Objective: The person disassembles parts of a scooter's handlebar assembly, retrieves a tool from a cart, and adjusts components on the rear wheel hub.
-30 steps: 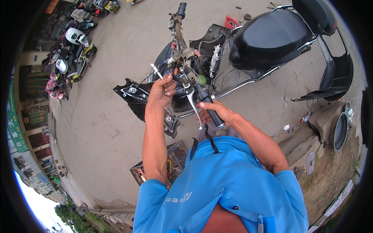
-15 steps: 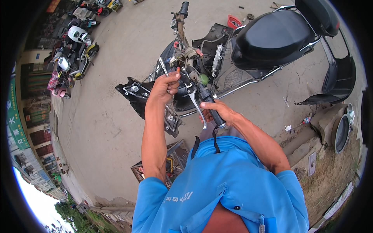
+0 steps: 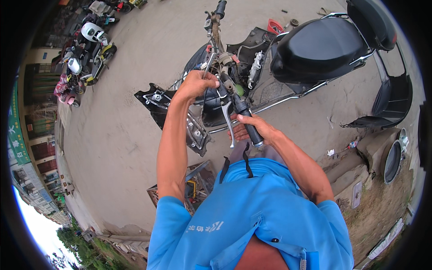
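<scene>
Whatever is gripped by the left hand (image 3: 196,84) is hidden by its fingers. The scooter's headstock wiring (image 3: 223,63) is too small to be made out. The toolbox (image 3: 194,186) is partly covered by the blue shirt (image 3: 252,216).

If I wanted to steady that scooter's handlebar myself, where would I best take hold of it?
Probably the black rubber grip at the bar's near end, where the right hand now cups it from below. It is round, bare and points toward the person, so come from that side, clear of the silver brake lever beside it.
</scene>
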Demonstrator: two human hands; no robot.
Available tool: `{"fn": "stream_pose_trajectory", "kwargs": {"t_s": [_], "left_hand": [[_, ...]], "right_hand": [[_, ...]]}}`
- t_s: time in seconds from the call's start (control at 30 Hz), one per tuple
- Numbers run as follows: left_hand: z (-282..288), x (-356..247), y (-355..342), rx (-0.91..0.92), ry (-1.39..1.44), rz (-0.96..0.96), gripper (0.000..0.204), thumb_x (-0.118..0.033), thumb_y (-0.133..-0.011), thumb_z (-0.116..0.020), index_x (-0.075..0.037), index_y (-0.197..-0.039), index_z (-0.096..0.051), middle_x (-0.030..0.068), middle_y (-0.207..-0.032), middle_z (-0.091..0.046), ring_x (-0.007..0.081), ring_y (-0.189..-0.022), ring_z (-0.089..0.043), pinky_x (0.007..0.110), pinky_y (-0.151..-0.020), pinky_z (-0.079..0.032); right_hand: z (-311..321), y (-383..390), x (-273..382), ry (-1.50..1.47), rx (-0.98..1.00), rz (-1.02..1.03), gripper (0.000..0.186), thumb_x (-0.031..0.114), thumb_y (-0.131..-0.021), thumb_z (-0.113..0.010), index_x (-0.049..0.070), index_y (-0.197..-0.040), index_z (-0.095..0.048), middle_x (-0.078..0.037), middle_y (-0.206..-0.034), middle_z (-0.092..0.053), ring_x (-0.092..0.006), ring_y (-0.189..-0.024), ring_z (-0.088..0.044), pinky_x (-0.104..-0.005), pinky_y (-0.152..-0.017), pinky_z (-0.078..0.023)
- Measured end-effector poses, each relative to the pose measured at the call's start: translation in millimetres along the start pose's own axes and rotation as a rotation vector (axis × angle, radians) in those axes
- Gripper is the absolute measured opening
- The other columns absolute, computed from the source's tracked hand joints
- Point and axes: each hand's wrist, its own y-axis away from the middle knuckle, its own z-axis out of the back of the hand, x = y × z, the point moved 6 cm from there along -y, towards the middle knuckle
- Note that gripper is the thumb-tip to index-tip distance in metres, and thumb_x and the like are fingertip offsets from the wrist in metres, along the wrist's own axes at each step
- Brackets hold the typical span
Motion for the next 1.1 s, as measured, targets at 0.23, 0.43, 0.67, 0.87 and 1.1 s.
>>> {"fn": "stream_pose_trajectory", "kwargs": {"t_s": [0.23,0.43,0.67,0.87,1.1], "left_hand": [[4.1,5.6,-25.9,0.17,-0.034,0.12,0.01,-0.009,-0.08,-0.073,-0.007,-0.087,-0.067,-0.0051,-0.066,-0.053,0.0054,-0.051,-0.034,0.025,-0.046,-0.022],[2.4,3.1,-29.7,0.222,-0.055,0.056,0.012,-0.01,-0.079,-0.076,-0.007,-0.087,-0.067,-0.0037,-0.069,-0.055,0.006,-0.052,-0.038,0.025,-0.045,-0.025],[2.5,-0.4,-26.0,0.192,-0.075,-0.075,0.025,-0.015,-0.077,-0.081,-0.005,-0.093,-0.065,-0.0025,-0.075,-0.057,0.0065,-0.058,-0.041,0.024,-0.049,-0.027],[11.0,-9.7,24.2,-0.053,0.059,-0.1,0.031,-0.027,-0.086,-0.076,-0.005,-0.103,-0.062,-0.0027,-0.081,-0.055,0.0046,-0.065,-0.04,0.024,-0.052,-0.029],[-61.3,-48.9,114.5,-0.125,0.225,-0.263,0.029,-0.028,-0.105,-0.047,-0.003,-0.115,-0.059,-0.0054,-0.073,-0.04,0.0036,-0.06,-0.032,0.021,-0.051,-0.026]], "right_hand": [[1.9,-0.5,-1.6,0.042,0.001,-0.002,0.074,0.058,-0.092,-0.064,0.005,-0.141,-0.044,-0.026,-0.117,-0.068,-0.0304,-0.104,-0.071,-0.0383,-0.094,-0.055],[3.1,-4.4,-3.2,0.012,-0.004,0.011,0.074,0.057,-0.092,-0.063,0.006,-0.142,-0.044,-0.027,-0.119,-0.067,-0.0321,-0.105,-0.07,-0.0394,-0.095,-0.055],[-2.1,-4.6,-3.0,0.007,-0.017,0.03,0.076,0.058,-0.093,-0.063,0.006,-0.144,-0.042,-0.03,-0.124,-0.064,-0.0348,-0.109,-0.069,-0.0417,-0.097,-0.055],[16.3,1.6,-7.3,0.039,-0.151,0.111,0.082,0.062,-0.089,-0.067,0.001,-0.139,-0.043,-0.026,-0.12,-0.064,-0.0295,-0.103,-0.068,-0.0399,-0.092,-0.056],[46.8,72.0,9.5,0.329,-0.648,0.555,0.054,0.038,-0.098,-0.066,0.0,-0.134,-0.055,-0.012,-0.12,-0.065,-0.0207,-0.113,-0.062,-0.0345,-0.099,-0.048]]}}
